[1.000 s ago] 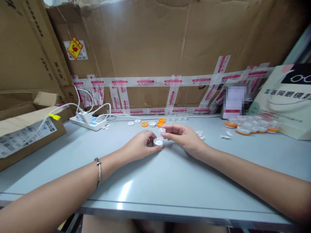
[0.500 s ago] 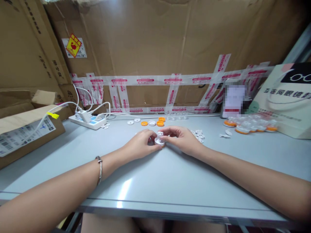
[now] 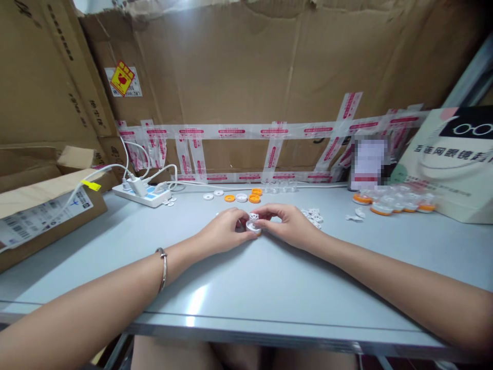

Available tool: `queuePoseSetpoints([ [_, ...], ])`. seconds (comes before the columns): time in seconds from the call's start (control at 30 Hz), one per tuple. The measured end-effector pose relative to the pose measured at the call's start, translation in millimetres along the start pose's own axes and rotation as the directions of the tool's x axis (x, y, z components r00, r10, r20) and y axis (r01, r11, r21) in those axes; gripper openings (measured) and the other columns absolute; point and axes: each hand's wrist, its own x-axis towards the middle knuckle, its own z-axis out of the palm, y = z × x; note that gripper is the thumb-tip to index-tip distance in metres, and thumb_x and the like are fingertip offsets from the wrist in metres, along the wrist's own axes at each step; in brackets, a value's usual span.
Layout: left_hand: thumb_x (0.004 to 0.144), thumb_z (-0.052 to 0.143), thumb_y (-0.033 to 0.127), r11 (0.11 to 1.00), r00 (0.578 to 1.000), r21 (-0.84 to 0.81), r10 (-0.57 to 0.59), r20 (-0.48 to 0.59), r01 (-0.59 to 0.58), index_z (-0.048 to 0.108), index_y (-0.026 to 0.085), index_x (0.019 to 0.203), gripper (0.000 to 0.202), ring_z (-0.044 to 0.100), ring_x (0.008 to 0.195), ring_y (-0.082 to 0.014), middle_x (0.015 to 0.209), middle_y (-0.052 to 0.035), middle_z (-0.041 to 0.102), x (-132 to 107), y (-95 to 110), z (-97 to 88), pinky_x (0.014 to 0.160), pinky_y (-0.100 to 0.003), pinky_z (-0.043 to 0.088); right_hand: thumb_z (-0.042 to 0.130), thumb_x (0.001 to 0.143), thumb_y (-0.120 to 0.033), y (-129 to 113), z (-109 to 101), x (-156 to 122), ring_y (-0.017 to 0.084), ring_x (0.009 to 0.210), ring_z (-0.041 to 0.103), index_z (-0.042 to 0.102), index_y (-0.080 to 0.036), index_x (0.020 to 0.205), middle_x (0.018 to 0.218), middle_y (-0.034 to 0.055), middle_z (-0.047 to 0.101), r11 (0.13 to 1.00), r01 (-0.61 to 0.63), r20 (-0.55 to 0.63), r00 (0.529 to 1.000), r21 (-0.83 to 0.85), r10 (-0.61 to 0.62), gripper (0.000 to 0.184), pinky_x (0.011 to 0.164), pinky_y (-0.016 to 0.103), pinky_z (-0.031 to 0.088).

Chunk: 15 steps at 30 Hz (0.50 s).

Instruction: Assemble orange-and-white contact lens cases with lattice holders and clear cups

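My left hand [image 3: 223, 228] is closed around a small round white base [image 3: 252, 226] with an orange underside, low over the table. The thumb presses its near side, while the other fingers are partly hidden behind it. Directly above, the fingers of my right hand [image 3: 288, 223] pinch a small clear plastic piece with a white openwork top [image 3: 253, 217]. This piece stands upright in or on the base; the exact contact is too small to make out. Just right of my right hand lies a pile of white openwork pieces [image 3: 315, 218].
Behind my hands lie white rings [image 3: 241, 197], orange rings [image 3: 254, 198] and a row of clear pieces [image 3: 284, 187]. Assembled clear pieces with orange bases [image 3: 398, 200] stand right, near a phone [image 3: 367, 162] and paper bag [image 3: 450, 169]. A power strip [image 3: 144, 194] and carton [image 3: 50, 216] are left.
The clear piece with the white top has moved slightly down, closer to the base. Both hands keep their hold. The camera view has shifted a little.
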Motion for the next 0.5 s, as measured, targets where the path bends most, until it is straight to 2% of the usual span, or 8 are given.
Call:
queuePoseSetpoints([
  [0.17,0.076,0.059,0.037,1.0,1.0,-0.002,0.003,0.013,-0.003,0.062,0.015,0.089,0.026,0.055,0.078,-0.0177,0.082,-0.0039,0.062,1.9,-0.4,-0.7,0.068,-0.027,0.04,0.059,0.075,-0.019,7.4,2.1,1.7,0.018,0.087,0.061,0.069,-0.018,0.087,0.091,0.0039,0.069,0.998,0.05,0.011,0.999,-0.027,-0.05,0.016,0.077,0.029,0.047],
  [0.33,0.076,0.058,0.038,1.0,1.0,0.018,0.004,0.016,-0.004,0.061,0.015,0.083,0.024,0.054,0.075,-0.0173,0.078,-0.0033,0.061,2.0,-0.1,-1.2,0.065,-0.026,0.039,0.056,0.077,-0.018,9.7,2.4,2.3,0.017,0.085,0.061,0.07,-0.02,0.088,0.09,0.0037,0.068,0.993,0.115,0.014,0.993,-0.028,-0.115,0.018,0.08,0.03,0.047],
  [0.5,0.072,0.062,0.043,0.999,1.0,-0.019,-0.026,0.0,0.026,0.06,0.015,0.083,0.031,0.053,0.072,-0.0163,0.078,-0.0025,0.059,1.2,-0.9,-0.1,0.063,-0.025,0.038,0.058,0.077,-0.022,8.8,6.2,0.0,0.017,0.085,0.06,0.07,-0.02,0.089,0.088,0.004,0.067,0.994,0.103,-0.015,0.995,-0.024,-0.104,0.017,0.08,0.032,0.047],
])
